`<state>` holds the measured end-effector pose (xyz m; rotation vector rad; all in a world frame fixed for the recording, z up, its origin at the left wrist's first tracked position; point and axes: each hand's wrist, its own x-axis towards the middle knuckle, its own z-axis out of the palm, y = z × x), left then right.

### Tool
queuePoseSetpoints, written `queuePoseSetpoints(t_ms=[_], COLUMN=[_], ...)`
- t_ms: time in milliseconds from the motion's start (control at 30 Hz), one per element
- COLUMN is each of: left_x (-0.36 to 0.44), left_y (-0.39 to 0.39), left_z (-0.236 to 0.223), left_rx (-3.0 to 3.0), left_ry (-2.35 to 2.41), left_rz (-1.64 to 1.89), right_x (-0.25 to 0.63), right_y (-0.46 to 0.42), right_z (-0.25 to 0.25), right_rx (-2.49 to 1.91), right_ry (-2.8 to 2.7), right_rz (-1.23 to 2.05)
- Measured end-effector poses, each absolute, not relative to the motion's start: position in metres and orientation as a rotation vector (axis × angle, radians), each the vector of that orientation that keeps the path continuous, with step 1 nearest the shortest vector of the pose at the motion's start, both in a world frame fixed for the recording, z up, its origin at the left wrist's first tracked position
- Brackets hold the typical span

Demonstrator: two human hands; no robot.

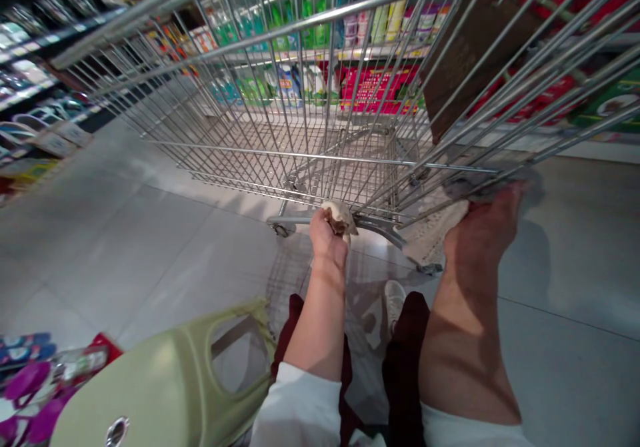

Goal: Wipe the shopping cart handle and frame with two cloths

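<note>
Head view: the left hand (327, 237) and right hand (483, 233) are clamping the shopping cart (300, 160) through beige cloth (433, 233); a green plastic stool (165, 387) is sitting at seven o'clock, a brown board (475, 53) is leaning inside at two, detergent bottles (285, 83) are standing at twelve, labels unreadable.

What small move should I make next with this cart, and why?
Probably ease the shopping cart gently left with your left hand and right hand, which sit at its rear end, the left closed on a crumpled beige cloth. Its far end points toward the shelves of bottles, while the tiled floor extends to the left.
</note>
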<state>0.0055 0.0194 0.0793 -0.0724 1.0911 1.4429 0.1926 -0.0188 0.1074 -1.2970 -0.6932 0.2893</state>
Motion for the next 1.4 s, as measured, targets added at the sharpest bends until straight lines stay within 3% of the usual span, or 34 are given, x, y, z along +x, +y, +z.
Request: queuePoseSetpoints(t_ms=[133, 533, 800, 1400], left_x=[0.012, 0.013, 0.025, 0.023], left_y=[0.028, 0.019, 0.018, 0.011], left_z=[0.075, 0.085, 0.065, 0.068], left_rx=[-0.091, -0.072, 0.113, 0.183], left_ry=[1.133, 0.955, 1.088, 1.052], left_rz=[1.426, 1.388, 1.46, 1.459], right_x=[0.185, 0.183, 0.177, 0.179], right_y=[-0.02, -0.02, -0.022, -0.019], right_z=[0.116, 0.114, 0.121, 0.118], right_rx=[-1.196, -1.21, -1.212, -1.178], right_ry=[-0.388, -0.509, -0.506, -0.403], right_rz=[0.412, 0.415, 0.417, 0.4])
